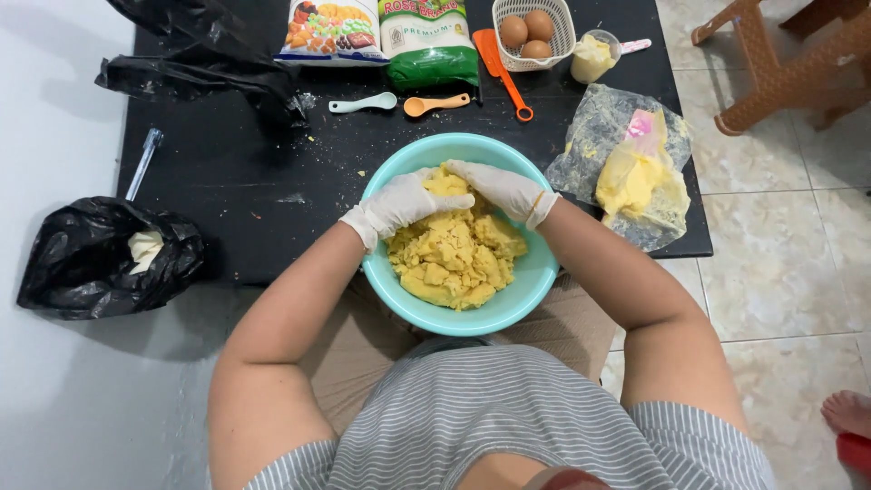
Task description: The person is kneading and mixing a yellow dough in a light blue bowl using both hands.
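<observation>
At the far edge of your black table [227, 163] lie two flat food bags side by side, touching: the left bag [331, 32] is white with a colourful picture of sweets or biscuits, and the right bag [428, 41] is white above with a dark green lower part. To your right, near the table's edge, a crumpled clear plastic wrapper [626, 163] lies open, holding a yellow lump with a small pink label [642, 124] at its top.

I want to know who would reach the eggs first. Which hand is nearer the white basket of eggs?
Right. The right hand lies on the dough at the bowl's far side, below the basket of eggs; the left hand rests beside it, further left of the basket.
</observation>
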